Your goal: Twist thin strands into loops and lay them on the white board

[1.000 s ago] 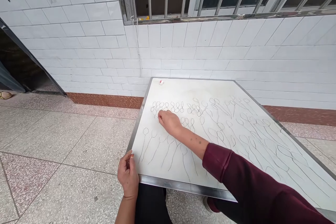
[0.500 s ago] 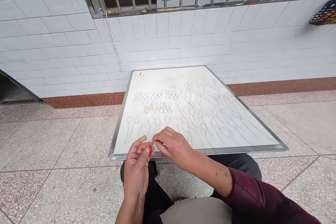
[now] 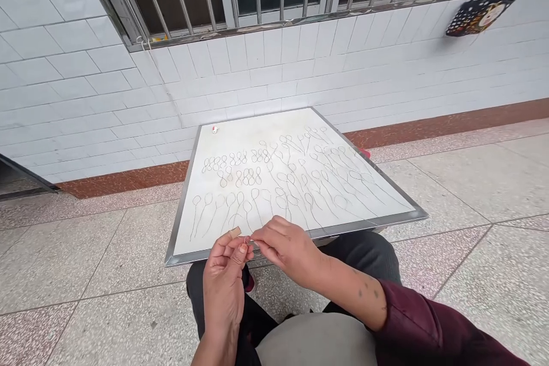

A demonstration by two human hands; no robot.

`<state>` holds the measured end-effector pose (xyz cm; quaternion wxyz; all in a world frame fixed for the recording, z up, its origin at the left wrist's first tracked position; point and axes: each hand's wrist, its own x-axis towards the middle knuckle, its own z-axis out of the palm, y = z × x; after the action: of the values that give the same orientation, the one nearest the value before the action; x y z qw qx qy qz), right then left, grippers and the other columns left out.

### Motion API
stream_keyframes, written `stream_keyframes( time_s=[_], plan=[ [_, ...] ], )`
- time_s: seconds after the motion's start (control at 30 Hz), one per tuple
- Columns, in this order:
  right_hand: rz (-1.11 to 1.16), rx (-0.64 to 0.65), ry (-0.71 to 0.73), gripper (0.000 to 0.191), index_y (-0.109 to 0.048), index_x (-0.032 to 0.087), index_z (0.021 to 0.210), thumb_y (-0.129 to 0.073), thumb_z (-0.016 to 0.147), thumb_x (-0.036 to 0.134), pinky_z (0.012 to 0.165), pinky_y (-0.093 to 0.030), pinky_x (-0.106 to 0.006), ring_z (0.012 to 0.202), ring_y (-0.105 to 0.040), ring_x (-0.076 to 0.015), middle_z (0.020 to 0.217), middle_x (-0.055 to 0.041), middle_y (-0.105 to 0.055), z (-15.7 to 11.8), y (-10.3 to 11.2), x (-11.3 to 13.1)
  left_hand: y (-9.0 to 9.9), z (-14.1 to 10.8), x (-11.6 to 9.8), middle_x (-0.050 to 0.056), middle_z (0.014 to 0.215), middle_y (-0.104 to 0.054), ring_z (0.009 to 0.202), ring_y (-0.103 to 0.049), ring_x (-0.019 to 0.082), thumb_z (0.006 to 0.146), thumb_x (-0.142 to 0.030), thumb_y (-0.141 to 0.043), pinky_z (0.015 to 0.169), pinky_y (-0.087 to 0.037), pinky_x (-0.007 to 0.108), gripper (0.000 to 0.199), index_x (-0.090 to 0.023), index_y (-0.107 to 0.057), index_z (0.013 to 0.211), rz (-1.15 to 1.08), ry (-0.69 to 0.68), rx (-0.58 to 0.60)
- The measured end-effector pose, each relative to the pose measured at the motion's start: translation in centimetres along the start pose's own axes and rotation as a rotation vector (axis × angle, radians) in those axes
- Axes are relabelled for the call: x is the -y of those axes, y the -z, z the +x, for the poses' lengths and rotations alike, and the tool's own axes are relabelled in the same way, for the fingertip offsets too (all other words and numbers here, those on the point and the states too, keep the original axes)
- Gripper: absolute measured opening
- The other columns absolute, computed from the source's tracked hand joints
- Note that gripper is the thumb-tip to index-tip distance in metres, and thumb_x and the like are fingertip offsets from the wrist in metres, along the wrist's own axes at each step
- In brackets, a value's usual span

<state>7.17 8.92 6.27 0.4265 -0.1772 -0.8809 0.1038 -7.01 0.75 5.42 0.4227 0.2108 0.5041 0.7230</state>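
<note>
Above the near edge of a white board (image 3: 257, 126), my two hands meet with their fingertips close together. My left hand (image 3: 226, 277) pinches a thin pale strand (image 3: 246, 241) between thumb and fingers; a tan strip of tape wraps one of its fingertips. My right hand (image 3: 287, 249) is closed at the strand's other side, thumb against forefinger. Whether the strand is wire or thread is too fine to tell. Behind the hands, thin dark looped strands (image 3: 315, 203) with long tails lie across the board. Several figure-eight loops (image 3: 249, 176) form short rows on its left half.
A small red-and-white object (image 3: 215, 130) sits at the board's far left corner. Grey metal framing (image 3: 184, 183) edges the board, which extends over my knees. Beyond it stands a white tiled wall (image 3: 240, 86) with a barred window. A patterned bag (image 3: 478, 16) hangs at the right.
The view has swung to the right, bringing more of the hanging bag into sight. Both hands stay pinched together; the strand between them shows less length than before.
</note>
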Motion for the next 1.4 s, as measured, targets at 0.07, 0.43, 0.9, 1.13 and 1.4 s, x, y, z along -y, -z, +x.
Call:
stream_keyframes(
  time_s=[0.07,0.43,0.9,1.13,1.4],
  plan=[
    [-0.012,-0.002,0.002,0.014,-0.062,0.020,0.099,-0.049,0.101,0.015,0.063,-0.047,-0.029,0.073,-0.055,-0.0181,0.080,-0.0044,-0.065,-0.5,0.5,0.0,-0.5,-0.3,0.2,0.004,0.088,-0.074,0.077,-0.068,0.016,0.062,-0.038,-0.090,0.073,-0.057,0.031,0.048,-0.019,-0.072,0.103,0.021,-0.007,0.009],
    [-0.027,-0.007,-0.003,0.015,-0.063,0.020,0.098,-0.049,0.103,0.019,0.062,-0.045,-0.029,0.071,-0.052,-0.0169,0.078,-0.0033,-0.061,-2.2,1.9,0.1,-1.9,-1.9,0.2,0.003,0.085,-0.072,0.075,-0.067,0.016,0.064,-0.038,-0.089,0.072,-0.057,0.031,0.043,-0.020,-0.073,0.100,0.110,-0.056,0.024],
    [-0.033,-0.015,-0.014,0.018,-0.064,0.019,0.101,-0.046,0.102,0.017,0.061,-0.045,-0.029,0.070,-0.052,-0.0176,0.076,-0.0036,-0.062,-2.4,1.8,0.3,-1.6,-1.9,1.0,0.000,0.080,-0.070,0.077,-0.068,0.018,0.069,-0.038,-0.086,0.071,-0.057,0.032,0.044,-0.020,-0.071,0.106,0.178,-0.114,-0.027],
    [0.064,0.026,-0.123,0.025,-0.061,0.019,0.119,-0.045,0.099,0.014,0.064,-0.048,-0.029,0.075,-0.058,-0.0185,0.082,-0.0045,-0.066,-2.9,1.3,0.5,-1.7,-2.3,1.0,0.000,0.084,-0.071,0.078,-0.069,0.016,0.074,-0.033,-0.085,0.077,-0.057,0.030,0.042,-0.020,-0.070,0.111,0.138,-0.100,-0.031],
    [0.250,0.130,-0.349,0.024,-0.059,0.020,0.117,-0.046,0.096,0.016,0.066,-0.047,-0.031,0.075,-0.059,-0.0182,0.088,-0.0057,-0.066,-3.4,1.3,0.6,-1.9,-2.4,0.8,0.001,0.083,-0.071,0.076,-0.070,0.016,0.074,-0.031,-0.085,0.072,-0.057,0.028,0.039,-0.020,-0.072,0.109,0.116,-0.115,-0.018]
  ],
)
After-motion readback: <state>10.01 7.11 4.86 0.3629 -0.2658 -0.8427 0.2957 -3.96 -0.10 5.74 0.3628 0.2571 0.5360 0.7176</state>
